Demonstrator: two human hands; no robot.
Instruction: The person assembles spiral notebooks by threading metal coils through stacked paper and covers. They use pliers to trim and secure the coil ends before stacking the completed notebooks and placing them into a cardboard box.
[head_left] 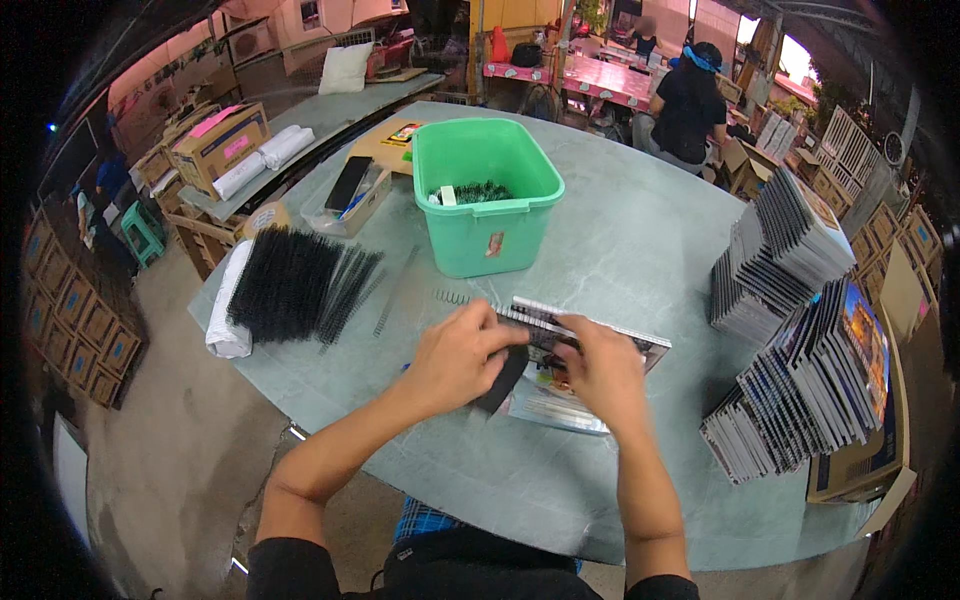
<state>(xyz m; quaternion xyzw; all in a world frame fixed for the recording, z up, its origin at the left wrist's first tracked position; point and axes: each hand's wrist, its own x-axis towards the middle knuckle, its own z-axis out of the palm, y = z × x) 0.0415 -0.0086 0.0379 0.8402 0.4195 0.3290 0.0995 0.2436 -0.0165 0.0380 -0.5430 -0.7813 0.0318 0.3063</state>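
Note:
Both hands work at a notebook (pixel 648 345) held up on its edge, its row of binding holes facing up. My left hand (pixel 462 355) is closed at its left end, pinching a thin black spiral coil (pixel 450 296) that sticks out to the left. My right hand (pixel 606 375) grips the notebook, thumb in front and fingers over the top. Under the hands lies a small stack of notebooks (pixel 558 410) with pale edges. A dark, flat piece (pixel 503 385) stands beside the left fingers; its kind is unclear. The fingertips are slightly blurred.
Ahead stands a green bin (pixel 490 240) with black coils inside. To the left lie a pile of black spiral coils (pixel 285 285) and a tray (pixel 365 205) with a black phone (pixel 348 187). Stacked spiral notebooks (pixel 800 380) rise at the right. A person (pixel 690 110) sits beyond the table.

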